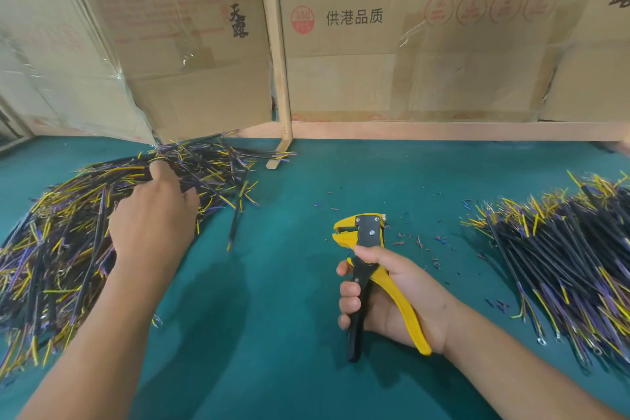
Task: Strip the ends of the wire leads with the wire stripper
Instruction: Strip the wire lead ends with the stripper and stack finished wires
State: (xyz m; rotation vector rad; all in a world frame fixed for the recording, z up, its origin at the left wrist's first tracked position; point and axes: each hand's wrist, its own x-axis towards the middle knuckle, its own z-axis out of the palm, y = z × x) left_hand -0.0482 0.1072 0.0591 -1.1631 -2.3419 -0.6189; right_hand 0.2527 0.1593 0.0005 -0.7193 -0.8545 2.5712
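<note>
Taped cardboard cartons wall off the back of a green felt bench top. At its middle the right hand wraps its fingers round the yellow-and-black wire stripper, nose up and jaws apart, likely kept ready to take a lead. Left of the stripper, the left hand reaches into a loose heap of black, yellow and purple wire leads, apparently picking one; whether it grips any, I cannot tell. Right of the stripper lies a tidier second heap of leads, probably finished, with small insulation scraps between.
</note>
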